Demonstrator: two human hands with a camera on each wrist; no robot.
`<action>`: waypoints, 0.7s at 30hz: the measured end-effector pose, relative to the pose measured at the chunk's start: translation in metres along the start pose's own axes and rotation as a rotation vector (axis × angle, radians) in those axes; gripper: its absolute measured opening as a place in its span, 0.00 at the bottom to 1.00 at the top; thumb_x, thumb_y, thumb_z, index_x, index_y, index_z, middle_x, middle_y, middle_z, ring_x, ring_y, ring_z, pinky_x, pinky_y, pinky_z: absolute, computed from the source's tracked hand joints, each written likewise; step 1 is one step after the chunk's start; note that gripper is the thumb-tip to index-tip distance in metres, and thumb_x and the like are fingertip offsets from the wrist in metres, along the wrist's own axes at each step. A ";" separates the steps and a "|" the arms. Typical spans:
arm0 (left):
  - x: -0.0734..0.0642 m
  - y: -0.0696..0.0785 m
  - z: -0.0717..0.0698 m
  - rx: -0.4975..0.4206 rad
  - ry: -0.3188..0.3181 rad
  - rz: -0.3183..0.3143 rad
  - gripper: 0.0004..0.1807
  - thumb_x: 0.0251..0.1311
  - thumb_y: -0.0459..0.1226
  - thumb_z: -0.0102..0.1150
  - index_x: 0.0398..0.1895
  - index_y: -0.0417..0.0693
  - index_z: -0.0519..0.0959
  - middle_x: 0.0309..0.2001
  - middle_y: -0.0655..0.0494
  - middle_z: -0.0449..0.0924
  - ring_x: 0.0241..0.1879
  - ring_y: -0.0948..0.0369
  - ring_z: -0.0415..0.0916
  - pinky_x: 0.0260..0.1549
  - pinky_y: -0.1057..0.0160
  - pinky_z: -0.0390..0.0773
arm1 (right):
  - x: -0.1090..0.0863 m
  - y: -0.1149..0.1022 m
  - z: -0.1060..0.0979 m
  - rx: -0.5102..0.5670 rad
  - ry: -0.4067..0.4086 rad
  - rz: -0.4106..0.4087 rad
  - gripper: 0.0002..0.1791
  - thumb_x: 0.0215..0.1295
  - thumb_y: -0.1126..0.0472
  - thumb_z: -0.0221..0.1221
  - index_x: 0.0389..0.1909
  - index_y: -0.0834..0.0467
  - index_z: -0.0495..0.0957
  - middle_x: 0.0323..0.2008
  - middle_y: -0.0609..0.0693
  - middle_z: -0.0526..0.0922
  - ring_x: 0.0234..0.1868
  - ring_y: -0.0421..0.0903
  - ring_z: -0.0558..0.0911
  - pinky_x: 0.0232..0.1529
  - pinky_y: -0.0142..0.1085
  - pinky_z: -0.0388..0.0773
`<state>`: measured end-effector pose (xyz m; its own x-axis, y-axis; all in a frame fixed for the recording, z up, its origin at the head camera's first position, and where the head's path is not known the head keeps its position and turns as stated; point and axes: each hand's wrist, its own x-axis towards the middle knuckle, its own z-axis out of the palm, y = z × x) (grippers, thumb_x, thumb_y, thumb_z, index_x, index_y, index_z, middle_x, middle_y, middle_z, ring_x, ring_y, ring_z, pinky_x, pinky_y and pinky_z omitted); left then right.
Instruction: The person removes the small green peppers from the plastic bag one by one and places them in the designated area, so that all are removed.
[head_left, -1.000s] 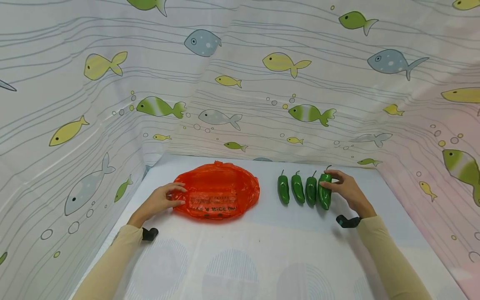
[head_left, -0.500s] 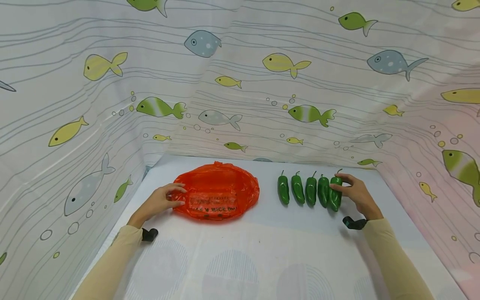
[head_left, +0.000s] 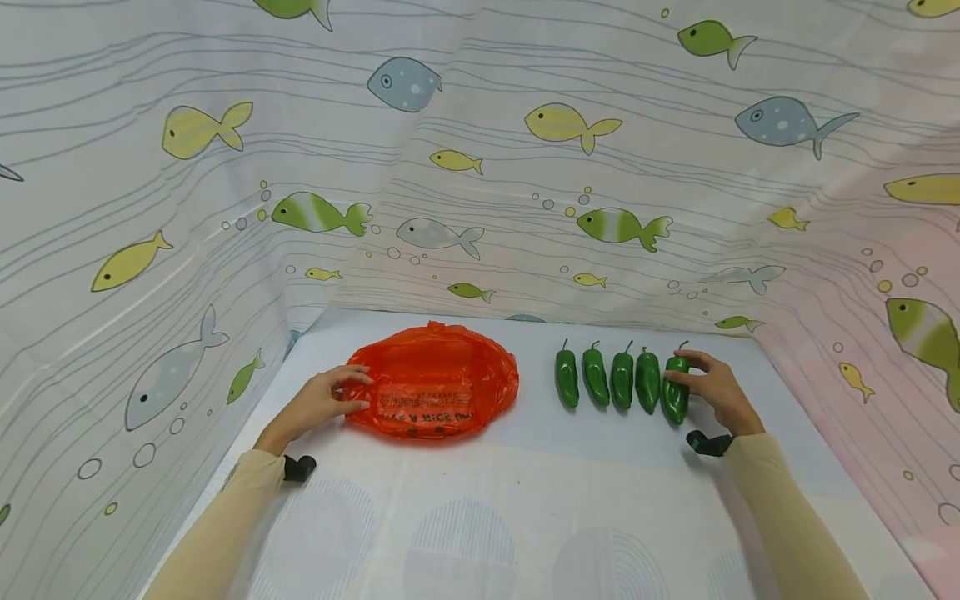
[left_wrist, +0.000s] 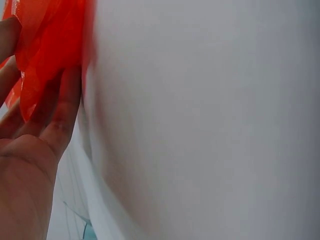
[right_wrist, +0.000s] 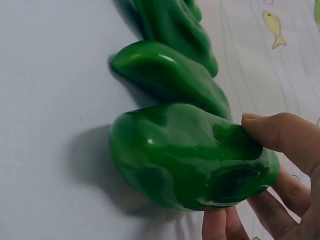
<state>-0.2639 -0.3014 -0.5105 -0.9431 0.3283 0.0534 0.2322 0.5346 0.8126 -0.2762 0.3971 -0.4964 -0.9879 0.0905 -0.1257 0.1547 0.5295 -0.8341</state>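
Observation:
My right hand (head_left: 712, 387) holds a glossy green chili pepper (head_left: 675, 400) near its stem end, at the right end of a row of similar peppers. In the right wrist view the thumb lies on top of this pepper (right_wrist: 180, 155) and fingers show beneath it. Close on its left lies another green pepper (head_left: 648, 383), with a narrow gap between them. At the left, my left hand (head_left: 318, 408) holds the edge of a red plastic bag (head_left: 435, 367). In the left wrist view, red film (left_wrist: 52, 35) lies between the fingers.
More green peppers lie in the row, among them a leftmost one (head_left: 567, 379), stems pointing to the back. The white table (head_left: 487, 500) is enclosed by fish-patterned sheets (head_left: 480, 242) at the back and sides.
My right hand has moved right with its pepper, away from the neighbouring pepper, which now shows fully. The left hand and the red bag have stayed in place.

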 end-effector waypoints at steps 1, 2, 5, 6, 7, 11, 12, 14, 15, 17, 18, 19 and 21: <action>0.000 0.000 0.000 0.004 -0.001 0.001 0.22 0.60 0.34 0.73 0.58 0.41 0.81 0.72 0.41 0.68 0.76 0.38 0.54 0.65 0.36 0.68 | 0.001 0.001 0.000 0.001 0.001 -0.002 0.46 0.68 0.45 0.67 0.78 0.60 0.59 0.77 0.67 0.58 0.65 0.62 0.70 0.63 0.54 0.72; -0.001 0.000 -0.001 0.010 -0.002 0.003 0.22 0.60 0.34 0.73 0.58 0.41 0.81 0.72 0.41 0.68 0.76 0.38 0.54 0.65 0.36 0.68 | 0.002 0.001 0.001 0.004 -0.001 -0.006 0.45 0.69 0.46 0.67 0.79 0.61 0.59 0.77 0.68 0.57 0.66 0.63 0.70 0.64 0.54 0.71; -0.001 0.000 -0.002 0.023 -0.007 0.006 0.22 0.60 0.36 0.74 0.57 0.44 0.82 0.72 0.43 0.69 0.76 0.39 0.54 0.65 0.37 0.68 | 0.006 0.003 0.003 0.002 -0.002 -0.007 0.45 0.69 0.46 0.67 0.78 0.61 0.59 0.77 0.69 0.57 0.66 0.64 0.69 0.64 0.55 0.70; -0.002 0.001 -0.002 0.025 -0.008 0.007 0.22 0.60 0.37 0.74 0.57 0.44 0.82 0.72 0.43 0.69 0.76 0.39 0.55 0.65 0.37 0.68 | 0.007 0.003 0.004 0.003 -0.002 -0.005 0.45 0.69 0.46 0.67 0.78 0.61 0.59 0.77 0.69 0.56 0.67 0.64 0.68 0.64 0.55 0.70; -0.002 0.001 -0.002 0.027 -0.009 0.008 0.22 0.60 0.38 0.75 0.56 0.45 0.82 0.72 0.44 0.69 0.76 0.39 0.55 0.65 0.37 0.68 | 0.008 0.004 0.004 0.005 -0.001 -0.002 0.45 0.69 0.46 0.67 0.78 0.61 0.59 0.77 0.68 0.56 0.67 0.64 0.68 0.64 0.55 0.70; -0.003 0.003 -0.002 0.017 -0.012 0.002 0.22 0.59 0.40 0.75 0.56 0.47 0.83 0.72 0.46 0.70 0.76 0.40 0.55 0.65 0.39 0.70 | 0.012 0.006 0.006 0.015 0.001 0.017 0.44 0.69 0.47 0.67 0.78 0.60 0.59 0.77 0.67 0.59 0.65 0.61 0.70 0.62 0.51 0.71; -0.003 0.003 -0.002 0.016 -0.012 0.000 0.22 0.59 0.40 0.75 0.56 0.47 0.83 0.72 0.46 0.70 0.76 0.41 0.55 0.65 0.39 0.70 | 0.012 0.007 0.006 0.020 -0.002 0.019 0.44 0.69 0.47 0.67 0.78 0.60 0.59 0.76 0.66 0.59 0.65 0.61 0.71 0.62 0.50 0.72; -0.003 0.003 -0.002 0.014 -0.012 -0.001 0.22 0.60 0.39 0.75 0.56 0.48 0.83 0.72 0.46 0.70 0.76 0.41 0.54 0.64 0.39 0.70 | 0.014 0.007 0.005 0.025 -0.001 0.024 0.44 0.69 0.46 0.67 0.78 0.59 0.59 0.76 0.65 0.61 0.64 0.59 0.73 0.60 0.47 0.75; -0.003 0.003 -0.002 0.013 -0.011 -0.001 0.22 0.60 0.39 0.75 0.56 0.48 0.83 0.72 0.46 0.70 0.76 0.41 0.54 0.64 0.39 0.71 | 0.015 0.008 0.005 0.027 -0.002 0.022 0.44 0.69 0.46 0.66 0.78 0.60 0.59 0.76 0.65 0.61 0.64 0.59 0.73 0.60 0.47 0.75; -0.003 0.003 -0.001 0.011 -0.009 0.000 0.22 0.60 0.38 0.75 0.57 0.48 0.82 0.72 0.46 0.70 0.76 0.41 0.54 0.64 0.39 0.71 | 0.016 0.008 0.005 0.032 -0.004 0.016 0.44 0.70 0.47 0.66 0.78 0.60 0.59 0.76 0.66 0.61 0.65 0.60 0.73 0.61 0.48 0.75; -0.003 0.003 -0.001 0.010 -0.008 -0.001 0.22 0.60 0.38 0.75 0.57 0.48 0.82 0.72 0.46 0.70 0.76 0.41 0.54 0.64 0.39 0.70 | 0.016 0.008 0.004 0.038 -0.006 0.014 0.44 0.70 0.47 0.66 0.79 0.61 0.59 0.76 0.66 0.61 0.66 0.61 0.72 0.62 0.50 0.75; -0.003 0.003 -0.001 0.009 -0.009 -0.003 0.22 0.60 0.39 0.75 0.57 0.48 0.82 0.71 0.46 0.70 0.76 0.41 0.55 0.64 0.39 0.71 | 0.016 0.009 0.004 0.036 -0.003 0.016 0.44 0.70 0.46 0.66 0.79 0.61 0.59 0.76 0.67 0.60 0.67 0.62 0.71 0.64 0.52 0.73; -0.003 0.003 -0.001 0.009 -0.012 -0.006 0.22 0.60 0.39 0.75 0.57 0.48 0.82 0.71 0.46 0.71 0.75 0.41 0.56 0.63 0.40 0.72 | 0.016 0.009 0.004 0.037 -0.002 0.019 0.44 0.71 0.46 0.65 0.79 0.61 0.58 0.76 0.68 0.59 0.68 0.65 0.69 0.67 0.57 0.69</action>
<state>-0.2605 -0.3011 -0.5078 -0.9415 0.3344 0.0420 0.2291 0.5436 0.8075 -0.2902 0.4001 -0.5079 -0.9847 0.0992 -0.1430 0.1735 0.4960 -0.8508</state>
